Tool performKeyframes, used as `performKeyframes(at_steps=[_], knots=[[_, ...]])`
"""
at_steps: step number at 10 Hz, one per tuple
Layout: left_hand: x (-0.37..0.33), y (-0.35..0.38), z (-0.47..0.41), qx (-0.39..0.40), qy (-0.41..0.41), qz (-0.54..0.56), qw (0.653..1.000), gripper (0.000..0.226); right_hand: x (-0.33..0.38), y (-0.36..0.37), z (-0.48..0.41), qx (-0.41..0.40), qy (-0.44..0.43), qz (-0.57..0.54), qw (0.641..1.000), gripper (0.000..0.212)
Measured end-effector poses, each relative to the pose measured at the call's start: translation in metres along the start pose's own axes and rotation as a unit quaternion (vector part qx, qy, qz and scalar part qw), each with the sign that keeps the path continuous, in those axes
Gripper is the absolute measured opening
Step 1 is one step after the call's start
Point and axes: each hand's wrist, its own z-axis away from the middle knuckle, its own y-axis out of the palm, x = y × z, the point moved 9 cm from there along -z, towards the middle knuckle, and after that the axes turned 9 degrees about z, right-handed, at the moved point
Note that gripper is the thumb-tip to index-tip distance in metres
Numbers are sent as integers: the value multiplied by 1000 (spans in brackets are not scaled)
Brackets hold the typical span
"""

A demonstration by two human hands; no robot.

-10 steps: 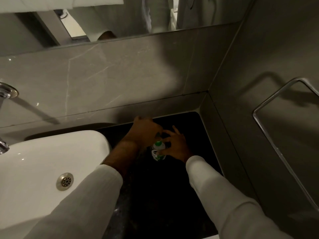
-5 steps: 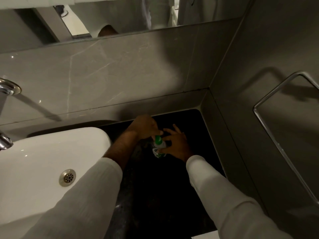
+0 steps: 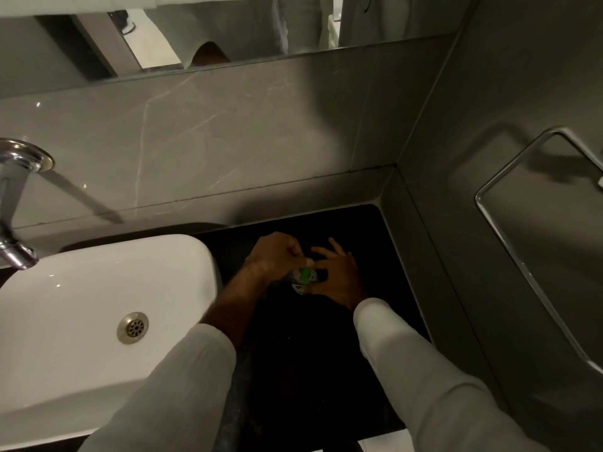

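A small clear bottle with a green cap (image 3: 304, 278) stands on the black countertop (image 3: 310, 370) near the back corner, right of the basin. My left hand (image 3: 277, 256) is curled over its top, fingers pinching the green cap. My right hand (image 3: 336, 275) wraps the bottle's body from the right, with some fingers spread upward. Much of the bottle is hidden between the two hands.
A white basin (image 3: 98, 314) with a metal drain (image 3: 132, 327) fills the left. A chrome tap (image 3: 16, 203) juts from the tiled wall above it. A chrome towel rail (image 3: 522, 265) hangs on the right wall. A mirror (image 3: 228, 31) runs along the top.
Both hands stay on the bottle in the same spot. My left hand's fingers have shifted slightly on the green cap. The camera has tilted a little.
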Motion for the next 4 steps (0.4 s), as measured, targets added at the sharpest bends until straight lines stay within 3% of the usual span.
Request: performKeyframes(at_steps=[3,4], knots=[[4,1,12,-22,19,42,999,20,-2,2,3,-33,11,5,999,57],[9,1,30,-44,30,92,994,21,-2,11,9,11,-10,5,1000,82]])
